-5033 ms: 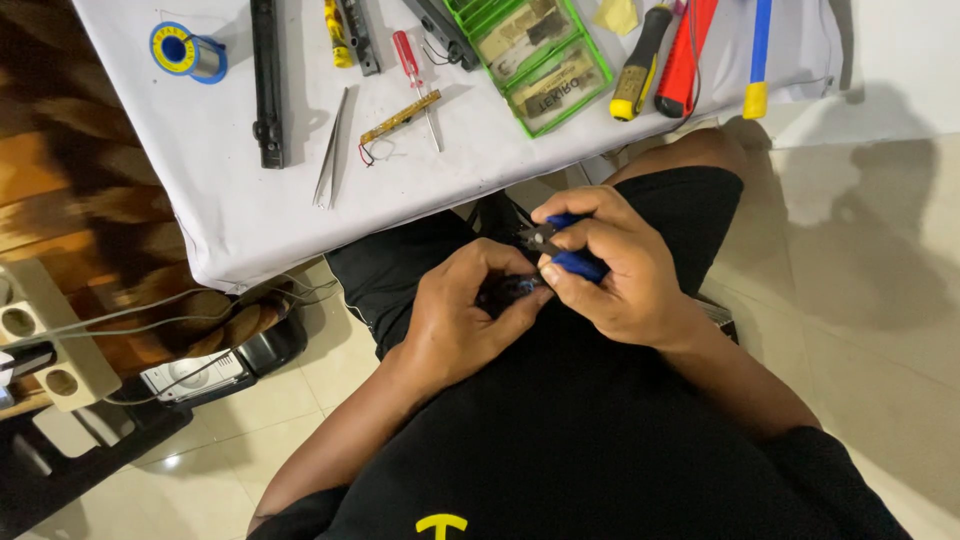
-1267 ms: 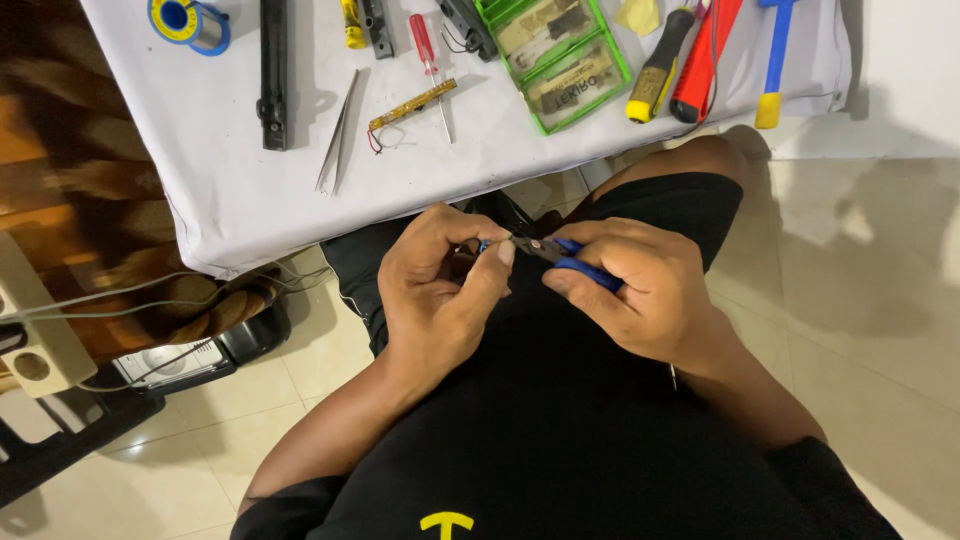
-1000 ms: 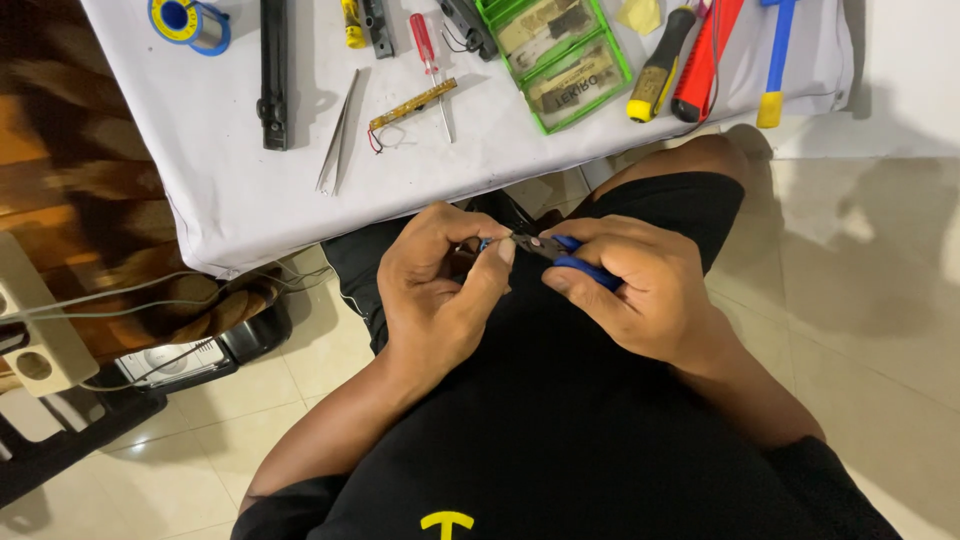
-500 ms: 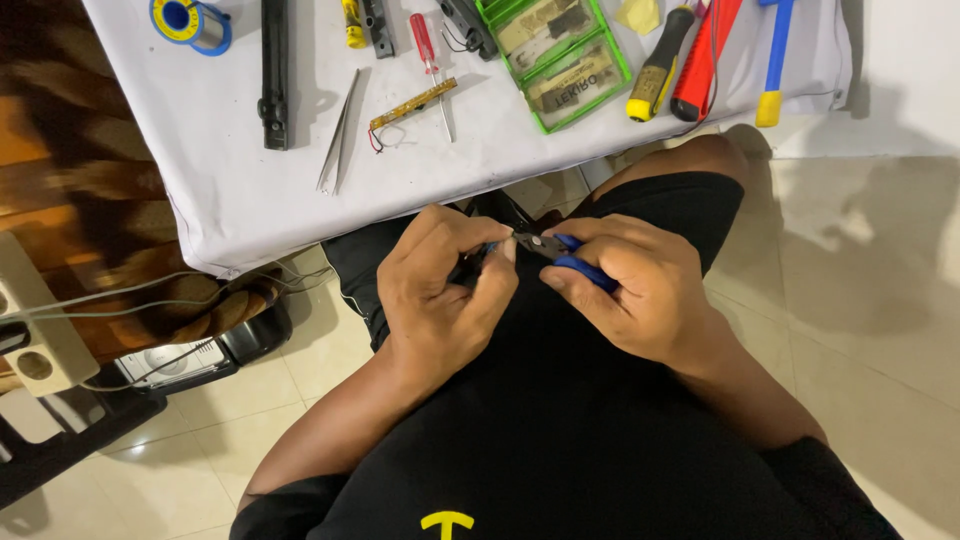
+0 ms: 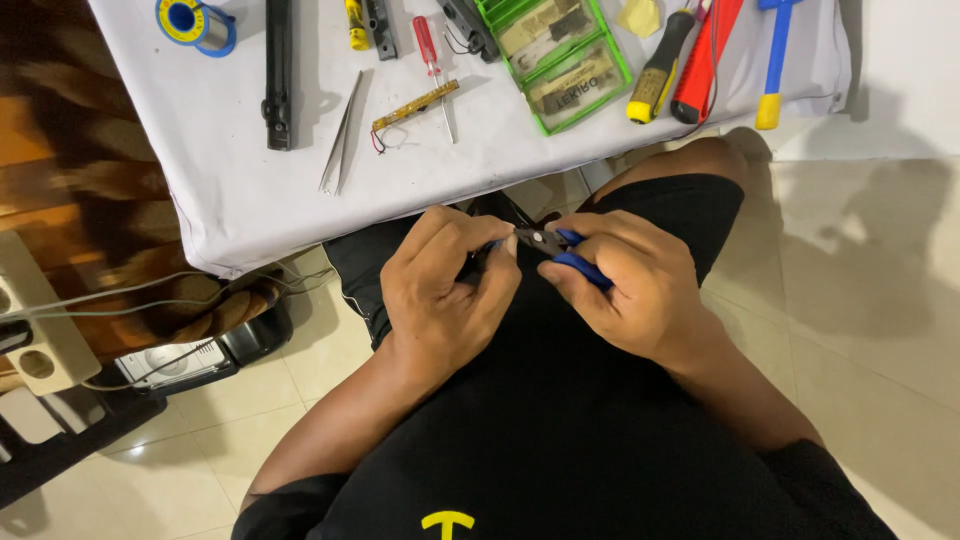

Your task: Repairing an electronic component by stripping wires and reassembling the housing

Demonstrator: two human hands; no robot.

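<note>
The small pliers with blue handles (image 5: 562,252) are held over the person's lap, just near the edge of the table. The right hand (image 5: 625,290) is closed around the handles, so most of them is hidden in the palm; only the dark metal nose and a short blue part can be seen. The nose points left, to the fingertips of the left hand (image 5: 445,290). The left hand has its fingers curled together and pinches something small and dark at the tips. This piece is almost fully covered by the fingers, and I cannot tell what it is, nor if the nose of the pliers really touches it.

Farther away, on the white cloth of the table (image 5: 250,190), lie metal tweezers (image 5: 340,135), a thin circuit strip with wires (image 5: 414,105) and a red screwdriver (image 5: 432,55). The green compartment box (image 5: 560,55) and the tools at the far right are cut off by the top edge. At the far left, the solder spool (image 5: 190,20) is also partly out of view.
</note>
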